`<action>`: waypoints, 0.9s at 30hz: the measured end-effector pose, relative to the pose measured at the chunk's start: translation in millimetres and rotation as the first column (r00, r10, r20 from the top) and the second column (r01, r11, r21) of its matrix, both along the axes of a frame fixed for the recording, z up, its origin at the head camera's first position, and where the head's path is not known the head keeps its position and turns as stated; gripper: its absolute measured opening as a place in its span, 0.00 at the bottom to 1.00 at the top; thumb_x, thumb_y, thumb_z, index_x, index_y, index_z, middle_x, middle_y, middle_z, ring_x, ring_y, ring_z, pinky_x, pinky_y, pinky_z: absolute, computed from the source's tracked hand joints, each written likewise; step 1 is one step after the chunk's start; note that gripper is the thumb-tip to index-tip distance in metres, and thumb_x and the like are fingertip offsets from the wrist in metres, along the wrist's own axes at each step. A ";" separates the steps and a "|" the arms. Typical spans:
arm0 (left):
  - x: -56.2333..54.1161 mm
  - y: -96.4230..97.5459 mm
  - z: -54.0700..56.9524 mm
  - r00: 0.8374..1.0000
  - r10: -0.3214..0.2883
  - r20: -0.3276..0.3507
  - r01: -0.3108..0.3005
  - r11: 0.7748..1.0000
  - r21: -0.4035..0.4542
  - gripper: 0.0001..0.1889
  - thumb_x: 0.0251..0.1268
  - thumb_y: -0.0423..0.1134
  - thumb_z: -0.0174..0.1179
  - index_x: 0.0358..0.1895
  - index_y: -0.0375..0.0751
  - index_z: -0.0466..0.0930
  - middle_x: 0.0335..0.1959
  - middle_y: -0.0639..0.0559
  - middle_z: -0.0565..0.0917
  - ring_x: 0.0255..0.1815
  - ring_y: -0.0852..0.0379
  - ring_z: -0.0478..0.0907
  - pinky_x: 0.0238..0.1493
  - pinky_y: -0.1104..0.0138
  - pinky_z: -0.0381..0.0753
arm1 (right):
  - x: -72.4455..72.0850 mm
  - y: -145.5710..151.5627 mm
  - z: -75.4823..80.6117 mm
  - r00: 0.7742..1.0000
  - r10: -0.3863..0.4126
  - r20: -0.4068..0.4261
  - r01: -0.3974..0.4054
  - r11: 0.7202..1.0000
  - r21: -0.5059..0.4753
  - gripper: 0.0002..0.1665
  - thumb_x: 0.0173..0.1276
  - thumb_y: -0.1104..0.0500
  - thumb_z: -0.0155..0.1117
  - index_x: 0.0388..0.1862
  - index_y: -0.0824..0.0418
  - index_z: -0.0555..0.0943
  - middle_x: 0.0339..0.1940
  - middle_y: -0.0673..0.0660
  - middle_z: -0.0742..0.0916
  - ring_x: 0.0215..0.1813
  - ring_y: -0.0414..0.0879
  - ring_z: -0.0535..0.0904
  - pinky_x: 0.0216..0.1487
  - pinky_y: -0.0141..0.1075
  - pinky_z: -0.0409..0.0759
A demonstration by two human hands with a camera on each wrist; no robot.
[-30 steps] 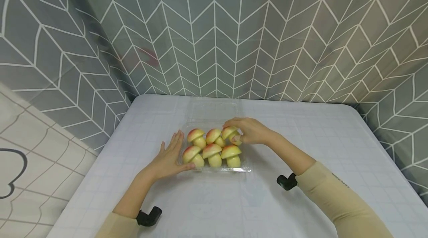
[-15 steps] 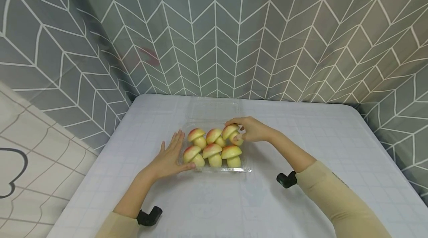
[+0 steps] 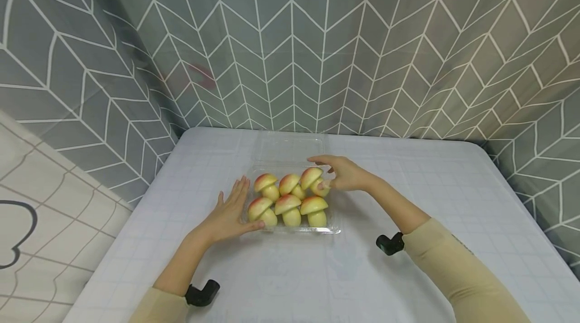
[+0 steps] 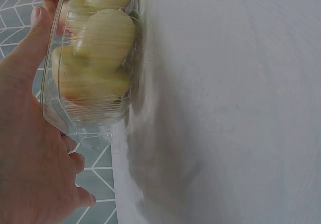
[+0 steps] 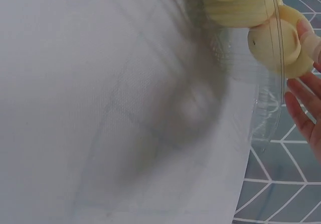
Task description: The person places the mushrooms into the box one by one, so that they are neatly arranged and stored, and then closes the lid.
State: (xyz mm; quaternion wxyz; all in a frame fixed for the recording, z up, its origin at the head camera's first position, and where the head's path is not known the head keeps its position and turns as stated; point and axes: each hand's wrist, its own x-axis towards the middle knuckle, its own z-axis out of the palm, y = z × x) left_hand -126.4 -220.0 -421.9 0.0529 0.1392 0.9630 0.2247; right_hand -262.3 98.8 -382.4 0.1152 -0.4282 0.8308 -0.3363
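A clear plastic clamshell box [image 3: 333, 224] holds several yellow, red-tinged mushroom-shaped pieces [image 3: 287, 204] in two rows of three. My left hand [image 3: 228, 217] lies against the box's left side, fingers spread and straight, thumb along the front corner; the left wrist view has that thumb [image 4: 37, 38] at the clear rim. At the back right corner, my right hand [image 3: 346, 174] is beside a mushroom-shaped piece [image 3: 310, 178]. Its thumb touches the stem and the index finger reaches past the cap, apart from it. The right wrist view shows this piece [image 5: 273, 43] with the other fingers [image 5: 301, 111] spread below.
The box's clear lid [image 3: 290, 147] lies folded back behind it, toward the table's far edge. A white cloth covers the table [image 3: 290, 282]. Patterned grey curtains [image 3: 290, 46] hang behind and beside it. Black wrist-worn devices [image 3: 202, 294] stick out under both forearms.
The right hand's fingers have opened away from the back right piece, and the index finger has lifted off its cap. The left hand has stayed in place.
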 end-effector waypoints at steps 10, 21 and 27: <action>0.5 0.9 1.5 1.000 0.004 0.009 -0.004 1.000 0.010 0.62 0.54 0.68 0.61 0.76 0.30 0.36 0.78 0.39 0.36 0.77 0.40 0.35 0.66 0.33 0.34 | -8.0 13.1 -5.9 0.997 -0.047 0.056 0.051 0.996 -0.071 0.42 0.57 0.60 0.74 0.69 0.65 0.68 0.66 0.64 0.75 0.66 0.59 0.71 0.55 0.52 0.76; 0.9 0.2 1.3 1.000 0.005 0.008 -0.005 1.000 0.015 0.61 0.54 0.68 0.61 0.76 0.30 0.36 0.78 0.38 0.37 0.77 0.39 0.35 0.66 0.33 0.34 | -15.7 17.4 -16.2 0.998 -0.060 -0.008 0.058 0.988 -0.141 0.43 0.55 0.53 0.76 0.68 0.62 0.70 0.65 0.62 0.76 0.62 0.59 0.75 0.51 0.50 0.78; 0.7 0.3 1.3 1.000 0.005 0.007 -0.005 1.000 0.014 0.61 0.54 0.68 0.61 0.76 0.31 0.35 0.78 0.38 0.37 0.77 0.40 0.35 0.66 0.34 0.34 | -17.1 20.0 -13.2 0.993 -0.115 -0.005 0.113 0.977 -0.182 0.44 0.51 0.59 0.79 0.67 0.64 0.71 0.66 0.61 0.76 0.63 0.57 0.74 0.53 0.52 0.77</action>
